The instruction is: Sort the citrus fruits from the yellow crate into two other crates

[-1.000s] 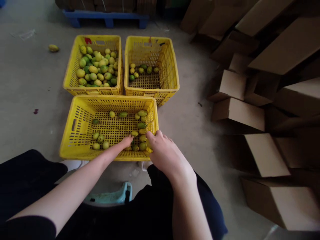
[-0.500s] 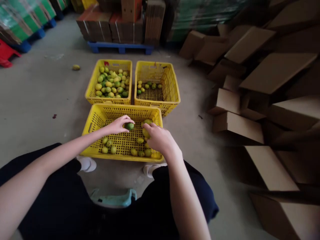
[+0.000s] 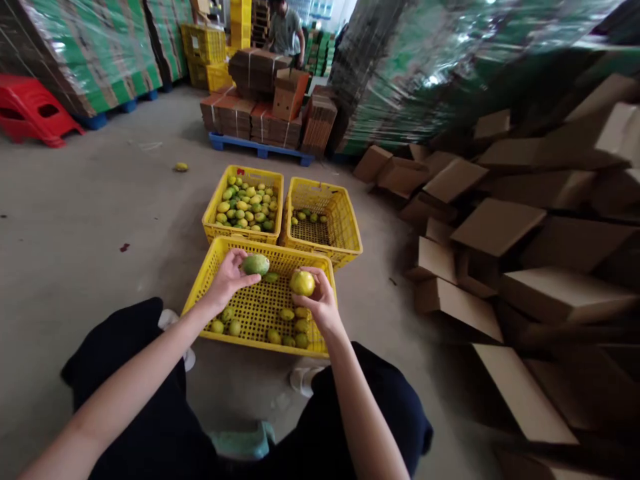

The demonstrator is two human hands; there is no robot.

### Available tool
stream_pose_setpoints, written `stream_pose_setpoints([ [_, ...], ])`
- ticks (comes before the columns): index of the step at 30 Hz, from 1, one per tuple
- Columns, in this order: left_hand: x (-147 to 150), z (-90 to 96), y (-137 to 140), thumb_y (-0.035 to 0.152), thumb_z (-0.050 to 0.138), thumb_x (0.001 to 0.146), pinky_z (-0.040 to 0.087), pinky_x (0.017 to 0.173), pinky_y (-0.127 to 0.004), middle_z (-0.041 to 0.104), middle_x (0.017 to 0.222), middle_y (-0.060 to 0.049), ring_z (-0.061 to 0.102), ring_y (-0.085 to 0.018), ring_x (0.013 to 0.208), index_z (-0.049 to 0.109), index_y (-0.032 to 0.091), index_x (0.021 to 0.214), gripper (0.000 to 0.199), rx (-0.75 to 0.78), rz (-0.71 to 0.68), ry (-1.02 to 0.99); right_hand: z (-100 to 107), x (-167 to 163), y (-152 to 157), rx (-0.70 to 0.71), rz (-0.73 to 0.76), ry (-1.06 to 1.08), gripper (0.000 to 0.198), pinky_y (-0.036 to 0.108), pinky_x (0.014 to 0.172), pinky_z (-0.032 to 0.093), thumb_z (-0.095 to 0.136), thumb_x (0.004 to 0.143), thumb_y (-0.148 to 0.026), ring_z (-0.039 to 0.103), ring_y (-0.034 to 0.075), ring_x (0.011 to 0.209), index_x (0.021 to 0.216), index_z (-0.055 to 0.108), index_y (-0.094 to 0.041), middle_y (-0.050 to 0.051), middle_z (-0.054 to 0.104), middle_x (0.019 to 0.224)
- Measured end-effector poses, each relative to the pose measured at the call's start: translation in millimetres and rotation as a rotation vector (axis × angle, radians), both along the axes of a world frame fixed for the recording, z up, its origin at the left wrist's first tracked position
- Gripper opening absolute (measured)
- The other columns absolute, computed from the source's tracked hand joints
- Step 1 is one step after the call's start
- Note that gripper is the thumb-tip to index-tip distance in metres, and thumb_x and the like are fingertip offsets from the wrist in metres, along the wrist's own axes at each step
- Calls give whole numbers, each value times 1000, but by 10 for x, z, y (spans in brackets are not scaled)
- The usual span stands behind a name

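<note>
Over the near yellow crate (image 3: 260, 347), my left hand (image 3: 227, 279) grips a green oval fruit (image 3: 256, 265) between thumb and fingers. To its right, my right hand (image 3: 323, 299) holds a rounder yellow fruit (image 3: 303, 283). Both pieces are raised above the crate's floor, apart from each other. Inside that crate, loose fruits (image 3: 235, 327) lie at the near left and more (image 3: 289, 341) at the near right. The fruits look like lemons or small mangoes; I cannot tell the exact kind.
Behind stand a yellow crate (image 3: 206, 220) heaped with fruit and another (image 3: 353, 223) holding several. One fruit (image 3: 181, 167) lies on the floor. Cardboard boxes (image 3: 455, 303) pile up on the right. Flattened cartons sit on a blue pallet (image 3: 263, 152); a person (image 3: 285, 30) stands beyond them.
The view has tilted up, showing more background. My right hand has lifted the yellow fruit from the right side of the near crate. My left hand still holds the green fruit, now more exposed.
</note>
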State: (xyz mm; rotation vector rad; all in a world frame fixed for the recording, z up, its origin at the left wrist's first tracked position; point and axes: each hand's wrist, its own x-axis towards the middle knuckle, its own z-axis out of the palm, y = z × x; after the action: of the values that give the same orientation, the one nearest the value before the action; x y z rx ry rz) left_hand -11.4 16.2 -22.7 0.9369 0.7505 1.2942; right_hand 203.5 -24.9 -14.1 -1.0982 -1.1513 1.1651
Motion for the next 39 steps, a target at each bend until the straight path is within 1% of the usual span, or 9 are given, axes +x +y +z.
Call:
stream_pose_setpoints([
  [3, 6, 5, -7, 18, 87, 54, 48, 89, -30, 63, 100, 0, 63, -16, 95, 55, 21, 96, 53, 4, -39, -51, -60, -124, 68, -15, -42, 46, 51, 30, 75, 52, 77, 59, -17, 61, 16, 82, 106, 61, -30, -3, 64, 94],
  [8, -33, 21, -10, 21, 82, 65, 46, 92, -31, 67, 107, -3, 63, -18, 99, 63, 21, 110, 49, -5, -106, 45, -43, -204, 73, 19, 21, -97, 51, 36, 82, 54, 78, 63, -22, 64, 20, 90, 111, 61, -29, 1, 67, 107],
  [14, 3, 152, 9, 21, 84, 61, 46, 96, -38, 64, 109, -4, 61, -20, 103, 59, 22, 102, 48, 261, -52, 228, 15, -226, -37, 240, -86, -390, 48, 42, 94, 48, 72, 72, -20, 61, 24, 111, 118, 59, -30, 4, 65, 120],
  [18, 100, 164, -26, 21, 84, 63, 43, 98, -39, 63, 109, -6, 59, -21, 106, 55, 21, 100, 47, 365, -96, 287, 107, -214, -113, 313, -168, -499, 46, 45, 96, 47, 71, 74, -20, 60, 24, 111, 118, 59, -29, 5, 66, 119],
  [22, 169, 167, -32, 23, 85, 61, 47, 92, -37, 64, 108, -6, 61, -20, 101, 54, 21, 99, 49, 314, -126, 237, 183, -191, -131, 258, -196, -217, 46, 44, 97, 48, 76, 70, -24, 59, 24, 111, 112, 58, -28, 5, 64, 117],
  [28, 209, 188, -31, 22, 86, 59, 48, 88, -36, 65, 107, -5, 61, -20, 100, 56, 22, 97, 48, 240, -135, 208, 180, -173, -111, 128, -164, 239, 48, 43, 99, 47, 79, 63, -22, 63, 20, 101, 98, 48, -32, -3, 60, 106],
  [32, 216, 186, -61, 20, 85, 61, 48, 90, -36, 65, 109, -6, 61, -20, 101, 57, 22, 99, 48, 262, -149, 196, 192, -189, -100, 151, -137, 177, 46, 39, 95, 49, 83, 60, -21, 63, 20, 100, 94, 54, -30, -1, 64, 101],
  [36, 178, 217, -64, 18, 85, 62, 48, 92, -36, 64, 111, -7, 60, -21, 106, 56, 21, 100, 48, 310, -134, 165, 229, -222, -100, 173, -70, 128, 48, 44, 101, 46, 85, 58, -19, 60, 24, 113, 96, 57, -28, 3, 67, 112],
  [39, 143, 245, -58, 18, 85, 62, 48, 93, -37, 64, 112, -7, 60, -22, 107, 56, 21, 100, 47, 333, -94, 169, 216, -243, -93, 214, -102, 100, 47, 47, 104, 43, 84, 60, -21, 57, 24, 116, 99, 58, -28, 4, 65, 116],
])
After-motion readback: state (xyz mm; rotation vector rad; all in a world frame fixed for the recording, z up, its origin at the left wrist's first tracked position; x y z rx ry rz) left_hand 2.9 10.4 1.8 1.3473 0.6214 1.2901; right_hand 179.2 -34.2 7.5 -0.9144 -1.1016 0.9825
